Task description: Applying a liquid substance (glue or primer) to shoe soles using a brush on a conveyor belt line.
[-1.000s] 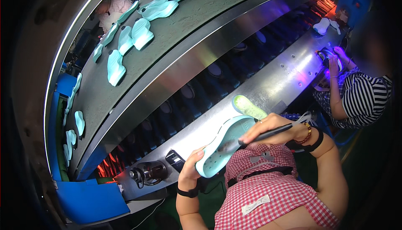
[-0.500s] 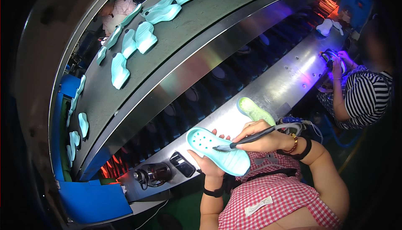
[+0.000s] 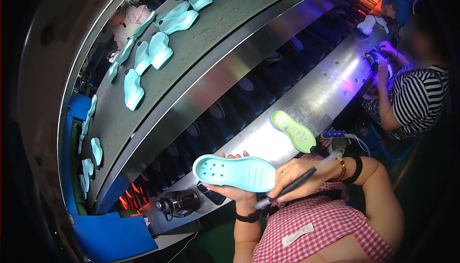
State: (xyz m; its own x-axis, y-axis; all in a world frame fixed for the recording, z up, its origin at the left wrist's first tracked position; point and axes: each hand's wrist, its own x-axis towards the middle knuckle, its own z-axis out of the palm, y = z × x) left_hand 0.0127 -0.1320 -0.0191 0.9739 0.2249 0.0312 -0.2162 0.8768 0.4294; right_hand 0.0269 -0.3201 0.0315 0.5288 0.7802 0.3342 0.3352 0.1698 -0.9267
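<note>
A light blue shoe sole rests in my left hand, its inner face up and its holed end to the left. My thumb lies along its near edge and my fingertips show past its far edge. My right hand grips a brush with a dark handle, close to the sole's right end. The bristles point down and left, off the sole, and look blurred. Beyond my right hand a yellow-green sole lies on the metal bench.
Light blue soles sit on a curved dark conveyor behind a metal guard. A metal flask and a phone are on the bench at left. A blue hose fitting is right. A striped-shirted co-worker handles a shoe.
The light blue sole has moved left and turned level in my left hand. My right hand has drawn the brush off the sole's face, down toward me.
</note>
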